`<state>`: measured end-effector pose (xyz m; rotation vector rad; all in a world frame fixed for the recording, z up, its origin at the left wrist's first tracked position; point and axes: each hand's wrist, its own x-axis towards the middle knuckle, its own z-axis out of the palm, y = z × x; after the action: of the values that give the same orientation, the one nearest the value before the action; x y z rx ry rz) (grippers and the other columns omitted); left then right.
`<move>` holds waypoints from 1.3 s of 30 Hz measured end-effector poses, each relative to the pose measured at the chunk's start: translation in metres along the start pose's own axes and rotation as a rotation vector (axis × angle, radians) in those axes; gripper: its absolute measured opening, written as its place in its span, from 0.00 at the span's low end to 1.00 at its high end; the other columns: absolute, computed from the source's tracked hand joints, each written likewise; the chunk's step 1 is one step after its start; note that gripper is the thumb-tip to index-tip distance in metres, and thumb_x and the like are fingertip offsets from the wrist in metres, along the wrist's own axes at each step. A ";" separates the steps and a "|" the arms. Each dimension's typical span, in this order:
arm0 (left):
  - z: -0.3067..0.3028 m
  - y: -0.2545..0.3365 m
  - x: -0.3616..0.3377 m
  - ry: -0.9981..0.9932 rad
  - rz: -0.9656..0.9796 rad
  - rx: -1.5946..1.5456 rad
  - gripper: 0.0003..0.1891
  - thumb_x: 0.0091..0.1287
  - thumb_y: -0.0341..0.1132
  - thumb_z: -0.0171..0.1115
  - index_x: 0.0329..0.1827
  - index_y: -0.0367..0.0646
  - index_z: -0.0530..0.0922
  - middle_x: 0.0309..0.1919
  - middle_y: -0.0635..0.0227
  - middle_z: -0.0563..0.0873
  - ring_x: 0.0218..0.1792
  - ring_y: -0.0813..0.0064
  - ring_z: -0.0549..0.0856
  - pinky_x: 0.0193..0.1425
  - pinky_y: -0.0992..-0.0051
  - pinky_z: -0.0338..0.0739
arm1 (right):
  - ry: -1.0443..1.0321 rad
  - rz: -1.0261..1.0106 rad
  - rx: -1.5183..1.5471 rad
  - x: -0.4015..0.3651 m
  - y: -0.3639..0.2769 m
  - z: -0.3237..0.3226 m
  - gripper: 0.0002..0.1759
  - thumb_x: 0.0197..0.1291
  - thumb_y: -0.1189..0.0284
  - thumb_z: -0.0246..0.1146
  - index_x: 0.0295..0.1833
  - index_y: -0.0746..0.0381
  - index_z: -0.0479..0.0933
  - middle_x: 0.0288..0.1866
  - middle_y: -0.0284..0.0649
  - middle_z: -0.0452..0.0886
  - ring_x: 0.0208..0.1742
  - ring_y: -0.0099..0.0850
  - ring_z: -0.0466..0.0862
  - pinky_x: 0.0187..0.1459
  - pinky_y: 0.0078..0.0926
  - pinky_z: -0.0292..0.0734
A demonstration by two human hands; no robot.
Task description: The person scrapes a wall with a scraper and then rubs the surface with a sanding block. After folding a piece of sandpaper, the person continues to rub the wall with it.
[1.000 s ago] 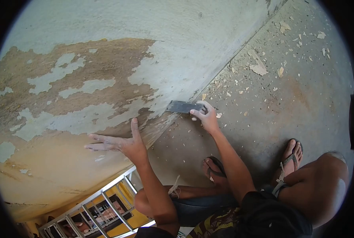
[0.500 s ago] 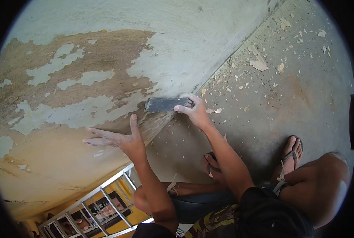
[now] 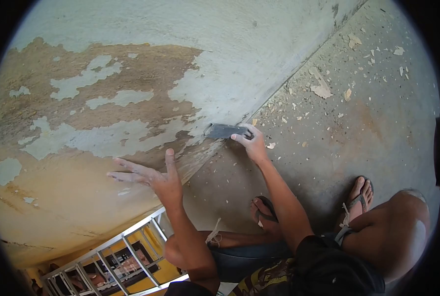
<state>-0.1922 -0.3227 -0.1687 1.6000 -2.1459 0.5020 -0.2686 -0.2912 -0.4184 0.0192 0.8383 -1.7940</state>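
My right hand [image 3: 252, 143] grips a flat dark scraper blade [image 3: 222, 131] and presses it against the bottom of the wall [image 3: 239, 44], near where wall and floor meet. My left hand [image 3: 148, 177] lies flat on the wall with its fingers spread, a little left of and below the scraper. The wall has pale green paint, and a large patch [image 3: 131, 84] is peeled down to brown plaster with leftover paint islands.
Paint flakes [image 3: 321, 90] litter the concrete floor [image 3: 358, 128] along the wall's base. My feet in sandals [image 3: 360, 195] rest on the floor below the hands. A metal ladder [image 3: 111, 256] and a yellow surface show at the lower left.
The scraper went left along the wall's base and came back to the right. My left hand stayed flat on the wall. The view shifted slightly.
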 end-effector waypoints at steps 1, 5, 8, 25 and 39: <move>0.004 -0.001 0.002 -0.008 -0.010 -0.018 0.64 0.57 0.58 0.73 0.82 0.47 0.32 0.76 0.38 0.22 0.78 0.40 0.28 0.77 0.40 0.36 | 0.009 -0.005 -0.020 0.004 0.005 -0.009 0.20 0.50 0.71 0.78 0.47 0.65 0.81 0.39 0.31 0.81 0.41 0.19 0.78 0.45 0.17 0.73; -0.009 0.000 -0.006 -0.024 0.041 0.228 0.61 0.59 0.62 0.69 0.82 0.46 0.35 0.77 0.36 0.26 0.79 0.39 0.32 0.77 0.41 0.35 | -0.005 -0.114 -0.346 -0.008 -0.035 0.014 0.22 0.49 0.71 0.78 0.48 0.65 0.81 0.41 0.33 0.82 0.42 0.20 0.79 0.46 0.22 0.76; -0.012 0.002 -0.001 0.004 0.047 0.357 0.61 0.59 0.64 0.68 0.82 0.46 0.37 0.77 0.35 0.30 0.79 0.38 0.35 0.77 0.40 0.36 | -0.043 -0.091 -0.169 -0.001 -0.035 0.016 0.21 0.50 0.73 0.77 0.49 0.68 0.80 0.43 0.35 0.83 0.44 0.21 0.81 0.47 0.20 0.76; -0.004 -0.014 -0.011 -0.015 0.107 -0.051 0.55 0.59 0.44 0.74 0.83 0.59 0.43 0.77 0.35 0.28 0.77 0.33 0.30 0.76 0.39 0.42 | -0.043 0.017 -0.082 -0.017 -0.011 0.029 0.23 0.60 0.73 0.70 0.59 0.69 0.74 0.47 0.39 0.82 0.43 0.25 0.82 0.37 0.25 0.85; -0.002 -0.013 -0.012 -0.044 0.090 -0.026 0.57 0.58 0.45 0.75 0.83 0.58 0.42 0.77 0.35 0.27 0.77 0.31 0.30 0.76 0.39 0.42 | -0.032 0.007 -0.042 0.001 -0.007 0.015 0.23 0.61 0.74 0.70 0.59 0.69 0.74 0.48 0.40 0.82 0.43 0.26 0.83 0.38 0.24 0.86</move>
<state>-0.1762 -0.3155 -0.1732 1.5196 -2.2553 0.4695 -0.2693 -0.2995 -0.4038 -0.0330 0.8520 -1.7651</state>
